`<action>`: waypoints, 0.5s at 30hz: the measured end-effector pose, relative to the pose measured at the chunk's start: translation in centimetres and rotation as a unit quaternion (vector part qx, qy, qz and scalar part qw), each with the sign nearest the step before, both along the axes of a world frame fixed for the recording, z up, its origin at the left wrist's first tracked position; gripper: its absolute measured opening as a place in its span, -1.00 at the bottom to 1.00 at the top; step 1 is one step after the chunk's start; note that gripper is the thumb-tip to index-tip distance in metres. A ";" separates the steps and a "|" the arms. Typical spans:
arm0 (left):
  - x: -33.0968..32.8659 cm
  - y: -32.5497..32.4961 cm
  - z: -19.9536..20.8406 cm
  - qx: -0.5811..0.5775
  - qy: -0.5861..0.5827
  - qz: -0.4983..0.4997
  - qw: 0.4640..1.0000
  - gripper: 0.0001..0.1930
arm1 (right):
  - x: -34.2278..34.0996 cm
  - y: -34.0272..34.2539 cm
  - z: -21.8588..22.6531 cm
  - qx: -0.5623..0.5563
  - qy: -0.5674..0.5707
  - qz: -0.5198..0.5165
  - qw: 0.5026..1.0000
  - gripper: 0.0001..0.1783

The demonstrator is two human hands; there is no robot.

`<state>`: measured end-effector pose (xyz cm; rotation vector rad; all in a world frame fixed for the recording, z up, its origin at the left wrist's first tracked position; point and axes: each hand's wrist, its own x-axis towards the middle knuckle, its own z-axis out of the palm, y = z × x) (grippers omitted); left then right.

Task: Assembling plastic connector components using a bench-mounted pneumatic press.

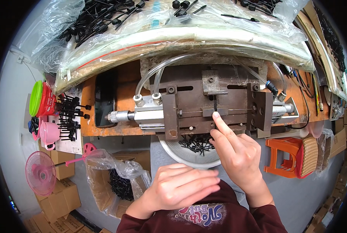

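My right hand [237,153] reaches up to the metal clamping fixture [189,83]. Its index finger is stretched out, the tip on a small block at the fixture's middle. A thin black rod-like part [215,104] stands upright in line with that fingertip, below a bolted metal bracket [210,82]. The other fingers are loosely bent, and I see nothing held in them. My left hand [183,185] hovers in front of my dark red sweater, fingers stretched out side by side, with nothing visible in it. Under the fixture sits a pale basket [173,153] with several thin black parts.
Pneumatic cylinders [148,116] with clear hoses flank the fixture. Black parts on plastic lie along the raised shelf [204,37]. To the left are a phone-like black slab [105,99], a pink cup [49,133], a pink fan [40,173] and a lined carton [99,186]; right, an orange stool [284,157].
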<state>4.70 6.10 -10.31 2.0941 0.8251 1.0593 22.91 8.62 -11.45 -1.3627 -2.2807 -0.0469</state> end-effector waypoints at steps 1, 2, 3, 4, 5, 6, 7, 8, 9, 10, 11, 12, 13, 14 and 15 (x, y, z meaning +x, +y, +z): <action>0.0 0.1 0.4 -0.010 -0.019 -0.014 1.000 -0.90 | 0.0 0.0 0.0 0.000 -0.003 -0.004 1.000 -0.78; -0.2 -0.2 0.4 -0.026 -0.094 -0.013 0.995 -0.92 | 0.1 -0.1 0.0 -0.001 -0.006 -0.008 1.000 -0.78; -0.7 -1.0 0.5 -0.042 -0.168 -0.013 0.985 -0.92 | 0.2 -0.1 0.1 -0.001 -0.009 -0.013 1.000 -0.78; -1.2 -1.9 1.1 -0.057 -0.235 -0.007 0.970 -0.90 | -0.1 -0.2 0.3 -0.001 -0.011 -0.011 1.000 -0.78; -0.3 -3.1 1.8 -0.017 -0.344 0.048 0.937 -0.88 | -0.3 -0.2 0.5 0.000 -0.013 -0.009 1.000 -0.78; 0.8 -4.0 2.5 0.025 -0.450 0.100 0.887 -0.85 | -0.7 -0.2 0.5 0.000 -0.018 -0.007 1.000 -0.78; 1.6 -4.3 3.4 0.049 -0.522 0.105 0.845 -0.85 | -0.8 -0.1 0.4 0.017 -0.020 -0.002 1.000 -0.82; 1.9 -4.9 4.5 0.026 -0.584 0.055 0.809 -0.84 | -0.5 0.0 0.3 0.034 -0.023 0.005 0.999 -0.85; 2.2 -5.5 5.6 -0.010 -0.645 -0.018 0.764 -0.83 | -0.5 0.2 0.2 0.052 -0.023 0.016 0.998 -0.88; 2.8 -6.0 6.4 -0.072 -0.711 -0.130 0.687 -0.82 | -0.2 0.1 0.1 0.042 -0.021 0.007 0.999 -0.87; 3.2 -6.4 7.3 -0.131 -0.758 -0.235 0.594 -0.80 | 0.1 0.0 -0.1 0.046 -0.021 -0.001 0.999 -0.86; 3.5 -7.5 8.7 -0.165 -0.791 -0.313 0.498 -0.79 | -0.2 0.1 0.0 0.052 -0.011 0.011 0.999 -0.85; 3.8 -8.2 9.8 -0.196 -0.821 -0.396 0.362 -0.77 | -0.3 0.0 -0.3 0.054 -0.006 0.015 0.998 -0.86; 4.0 -9.1 10.7 -0.200 -0.828 -0.462 0.247 -0.75 | -0.7 -0.1 -0.2 0.053 0.007 0.011 0.999 -0.83; 4.0 -10.0 11.4 -0.193 -0.830 -0.503 0.144 -0.73 | -0.8 -0.2 -0.4 0.056 0.020 0.015 0.998 -0.80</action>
